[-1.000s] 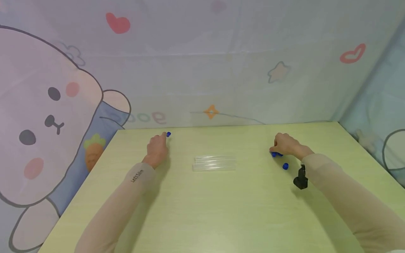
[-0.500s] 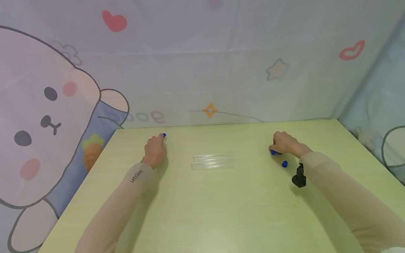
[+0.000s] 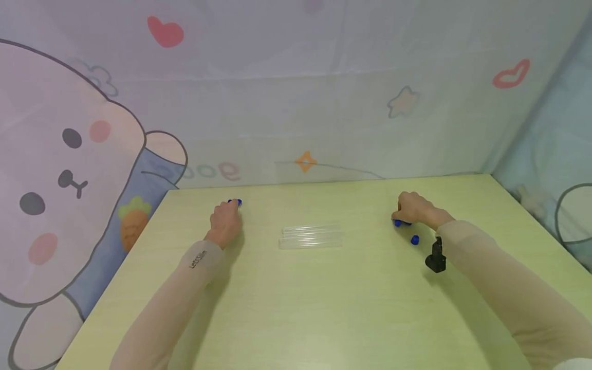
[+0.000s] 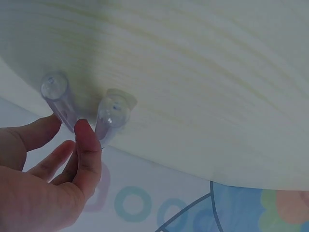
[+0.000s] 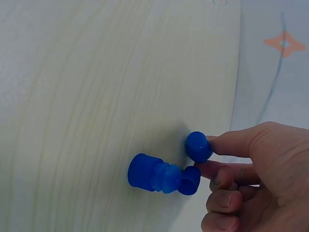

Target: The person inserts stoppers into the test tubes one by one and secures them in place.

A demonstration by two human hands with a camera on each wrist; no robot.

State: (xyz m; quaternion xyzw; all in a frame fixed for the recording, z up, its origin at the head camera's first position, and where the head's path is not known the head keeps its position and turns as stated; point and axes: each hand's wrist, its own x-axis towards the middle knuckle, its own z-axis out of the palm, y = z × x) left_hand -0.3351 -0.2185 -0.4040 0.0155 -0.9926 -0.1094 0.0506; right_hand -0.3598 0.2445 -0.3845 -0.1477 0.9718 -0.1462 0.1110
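Note:
In the left wrist view, two clear round-ended test tubes lie close together. My left hand [image 3: 225,223] pinches the left test tube [image 4: 60,99] between thumb and fingers. The other test tube [image 4: 113,113] is just beyond the index finger. Two blue caps [image 3: 239,202] show past this hand in the head view; the hand hides the tubes there. My right hand [image 3: 414,208] holds a blue cap [image 5: 198,146] between thumb and index finger, low over the table. Beside it lie other blue caps [image 5: 144,171], the nearest one [image 5: 189,181] below the fingertips.
Several clear tubes [image 3: 310,237] lie side by side mid-table. A loose blue cap [image 3: 415,239] is nearer me on the right. A black camera [image 3: 436,258] hangs under the right wrist. The pale wooden table [image 3: 319,308] ends at a printed cloth [image 3: 259,103] behind.
By the left hand, the blue cap has come left toward the fingers, and a second blue cap now shows beside it. The right hand has stayed nearly still. The head view has shifted slightly.

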